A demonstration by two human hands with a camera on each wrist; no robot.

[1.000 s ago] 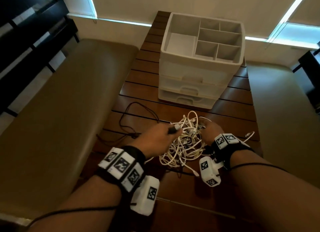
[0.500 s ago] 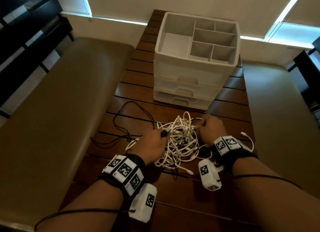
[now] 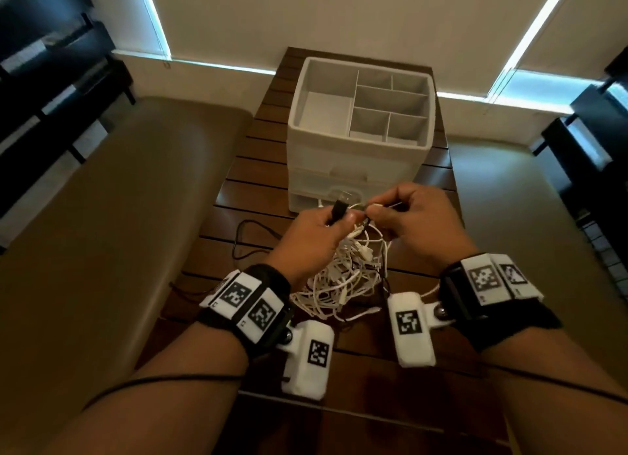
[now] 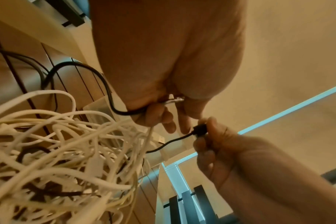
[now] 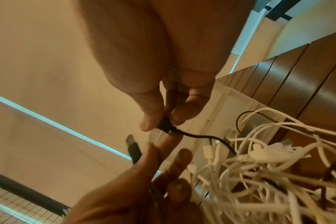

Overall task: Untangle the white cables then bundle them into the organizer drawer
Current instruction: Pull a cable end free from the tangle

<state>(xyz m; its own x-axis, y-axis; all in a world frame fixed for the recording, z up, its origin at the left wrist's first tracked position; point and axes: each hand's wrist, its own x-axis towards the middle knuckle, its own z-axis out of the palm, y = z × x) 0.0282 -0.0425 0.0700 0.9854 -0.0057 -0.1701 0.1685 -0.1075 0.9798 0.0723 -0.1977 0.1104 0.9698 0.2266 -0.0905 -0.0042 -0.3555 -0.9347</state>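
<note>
A tangle of white cables [image 3: 343, 278] [image 4: 58, 151] [image 5: 269, 166] hangs between my two raised hands above the slatted wooden table [image 3: 258, 169]. My left hand [image 3: 334, 217] [image 5: 144, 153] grips a black USB plug [image 3: 338, 210] [image 5: 133, 149], whose black lead runs down to the table. My right hand [image 3: 377, 211] [image 4: 203, 128] [image 5: 163, 123] pinches a small black plug [image 4: 200, 128] [image 5: 164, 124], and its thin black lead runs into the tangle. Behind the hands stands the white organizer [image 3: 353, 155]. Its open top compartments are empty and its drawers are shut.
A loose black cable [image 3: 244, 237] loops on the table left of the tangle. Padded brown benches flank the table on the left [image 3: 102, 217] and right [image 3: 526, 217]. Dark shelving [image 3: 51, 64] stands at the far left, and a wall with blinds lies beyond.
Both hands have risen off the table and lifted the top of the tangle with them. The right hand now pinches a small black plug close to the left hand's USB plug.
</note>
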